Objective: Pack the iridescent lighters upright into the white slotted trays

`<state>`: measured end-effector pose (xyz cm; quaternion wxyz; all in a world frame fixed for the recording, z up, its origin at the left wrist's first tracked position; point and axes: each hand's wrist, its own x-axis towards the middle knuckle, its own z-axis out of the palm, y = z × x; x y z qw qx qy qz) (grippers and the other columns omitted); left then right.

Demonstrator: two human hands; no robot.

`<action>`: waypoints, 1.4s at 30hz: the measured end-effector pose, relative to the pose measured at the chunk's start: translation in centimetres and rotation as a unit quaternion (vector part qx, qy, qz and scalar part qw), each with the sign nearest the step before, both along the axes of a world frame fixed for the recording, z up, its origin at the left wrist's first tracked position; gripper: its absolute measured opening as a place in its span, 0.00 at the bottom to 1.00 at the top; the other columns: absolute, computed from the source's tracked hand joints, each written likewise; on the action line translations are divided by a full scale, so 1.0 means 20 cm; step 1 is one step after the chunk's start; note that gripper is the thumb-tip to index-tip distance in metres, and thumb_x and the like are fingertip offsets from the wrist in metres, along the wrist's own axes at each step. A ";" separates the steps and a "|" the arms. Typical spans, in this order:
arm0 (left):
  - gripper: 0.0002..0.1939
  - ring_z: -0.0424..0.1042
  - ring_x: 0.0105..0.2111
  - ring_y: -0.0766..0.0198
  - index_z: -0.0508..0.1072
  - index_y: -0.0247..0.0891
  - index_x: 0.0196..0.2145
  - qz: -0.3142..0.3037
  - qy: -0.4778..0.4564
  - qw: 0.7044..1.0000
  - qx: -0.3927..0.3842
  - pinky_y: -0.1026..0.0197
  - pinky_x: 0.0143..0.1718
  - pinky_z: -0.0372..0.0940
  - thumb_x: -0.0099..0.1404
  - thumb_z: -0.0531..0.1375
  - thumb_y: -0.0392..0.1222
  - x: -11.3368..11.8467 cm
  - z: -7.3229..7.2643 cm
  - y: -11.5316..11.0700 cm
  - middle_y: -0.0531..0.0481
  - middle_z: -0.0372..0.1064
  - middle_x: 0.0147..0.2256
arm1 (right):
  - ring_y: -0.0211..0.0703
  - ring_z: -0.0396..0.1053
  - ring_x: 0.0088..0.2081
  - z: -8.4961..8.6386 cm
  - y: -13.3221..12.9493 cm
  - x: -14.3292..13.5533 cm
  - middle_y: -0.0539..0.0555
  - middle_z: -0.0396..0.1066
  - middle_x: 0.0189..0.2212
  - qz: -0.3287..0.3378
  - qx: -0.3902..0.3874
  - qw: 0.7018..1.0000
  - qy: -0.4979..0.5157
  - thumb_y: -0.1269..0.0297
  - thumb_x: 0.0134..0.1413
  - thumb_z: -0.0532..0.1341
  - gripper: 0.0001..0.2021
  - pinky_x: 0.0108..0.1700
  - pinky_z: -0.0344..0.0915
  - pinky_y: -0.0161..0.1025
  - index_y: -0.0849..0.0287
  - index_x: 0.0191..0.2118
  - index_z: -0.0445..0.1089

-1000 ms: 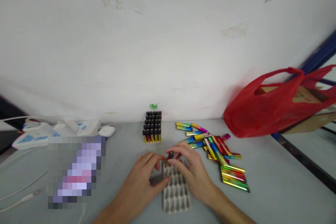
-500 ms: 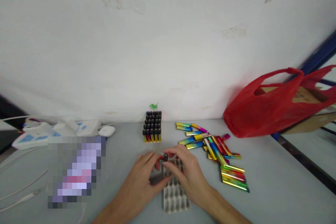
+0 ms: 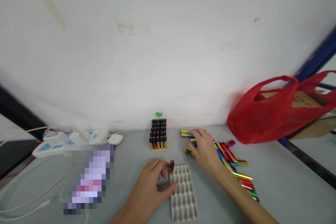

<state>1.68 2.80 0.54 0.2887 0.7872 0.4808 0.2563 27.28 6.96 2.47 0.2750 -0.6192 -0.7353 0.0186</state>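
Observation:
A pale tray [image 3: 197,204] with rows of small hollows lies at the front middle. One black-capped tube [image 3: 172,164] stands upright in its back left corner. My left hand [image 3: 151,185] is beside the tray's left edge, fingers apart, its thumb over the tray and its index finger close by the tube. My right hand [image 3: 203,147] reaches over the loose shiny coloured tubes [image 3: 227,152], fingers spread and bent down around the near left part of the pile. Whether its fingertips touch a tube is unclear. Behind the tray stands a block of upright black-capped tubes [image 3: 158,134].
A red bag [image 3: 265,119] with cardboard inside sits at the back right. On the left are a white power strip [image 3: 49,148] with plugs, a white adapter [image 3: 115,139], cables and a pixelated purple object [image 3: 91,178]. A wall rises behind the table.
My right hand has left the tray and moved right and back to the loose tubes. The tube stands in the tray's corner, with my left hand still beside it. The view has shifted slightly.

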 end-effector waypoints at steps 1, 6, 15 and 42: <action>0.13 0.74 0.43 0.50 0.78 0.42 0.39 0.001 -0.004 1.000 0.001 0.53 0.47 0.68 0.62 0.78 0.41 0.00 0.00 0.00 0.50 0.76 0.39 | 0.65 0.71 0.59 0.03 0.05 0.00 0.66 0.79 0.57 0.012 -0.006 1.000 -0.018 0.71 0.73 0.63 0.12 0.60 0.62 0.58 0.57 0.57 0.78; 0.13 0.75 0.43 0.49 0.80 0.42 0.40 -0.006 -0.015 1.000 -0.002 0.53 0.47 0.67 0.62 0.77 0.39 0.00 0.00 0.00 0.51 0.77 0.39 | 0.65 0.72 0.61 0.10 0.23 0.01 0.67 0.81 0.58 0.043 -0.057 0.992 -0.100 0.72 0.74 0.63 0.13 0.63 0.57 0.59 0.57 0.58 0.79; 0.13 0.75 0.45 0.48 0.79 0.42 0.41 -0.002 -0.014 1.000 -0.016 0.52 0.49 0.67 0.62 0.78 0.38 0.01 0.01 0.00 0.50 0.77 0.40 | 0.60 0.77 0.57 0.05 0.29 0.07 0.62 0.83 0.51 0.055 -0.129 0.984 -0.109 0.73 0.74 0.63 0.11 0.62 0.53 0.53 0.57 0.54 0.81; 0.15 0.74 0.44 0.50 0.79 0.42 0.43 -0.022 -0.014 1.000 0.007 0.53 0.48 0.66 0.65 0.79 0.42 -0.01 -0.01 0.01 0.51 0.75 0.39 | 0.52 0.80 0.45 0.00 0.35 0.25 0.55 0.85 0.42 0.174 -0.230 0.949 0.128 0.75 0.51 0.74 0.12 0.50 0.72 0.43 0.58 0.42 0.82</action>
